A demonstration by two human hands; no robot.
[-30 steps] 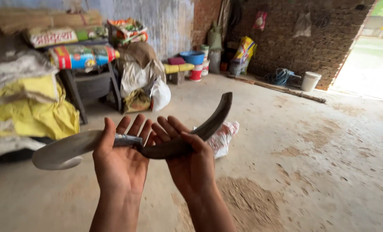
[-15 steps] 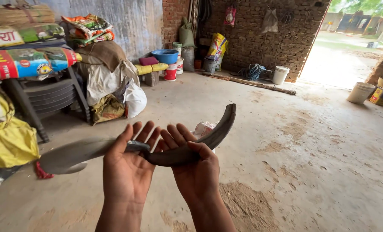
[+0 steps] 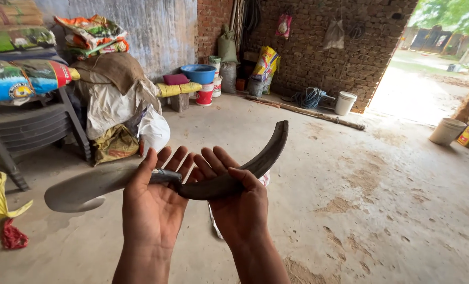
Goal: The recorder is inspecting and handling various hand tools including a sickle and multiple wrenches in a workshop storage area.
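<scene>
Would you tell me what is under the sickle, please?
Both open palms: the left hand under the blade end, the right hand under the dark curved handle of the sickle. Below them is the floor; a white bag there is mostly covered.

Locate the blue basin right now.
In the head view, the blue basin sits upper centre-left at the foot of the grey wall, beside a maroon cushion and above a red-and-white bucket, far behind both hands.

One sickle [image 3: 192,179], two hands, left hand [image 3: 153,202], right hand [image 3: 239,202], one blue basin [image 3: 198,73], two white buckets [image 3: 344,103]
</scene>
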